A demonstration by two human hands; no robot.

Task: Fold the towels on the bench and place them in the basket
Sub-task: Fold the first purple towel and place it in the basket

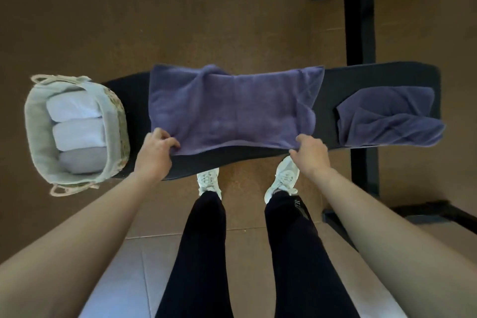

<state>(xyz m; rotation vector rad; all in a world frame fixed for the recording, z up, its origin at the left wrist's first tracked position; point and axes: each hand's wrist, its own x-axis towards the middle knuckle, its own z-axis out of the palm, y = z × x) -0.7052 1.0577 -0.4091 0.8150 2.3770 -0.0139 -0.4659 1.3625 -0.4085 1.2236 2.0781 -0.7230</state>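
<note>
A purple towel (232,108) lies spread at the centre of the dark surface (333,100), its near corners pinched by the left hand (154,152) and right hand (311,153). Lifting both evenly toward 12 o'clock should square the fold; the basket (38,137) waits at 9 o'clock.
</note>
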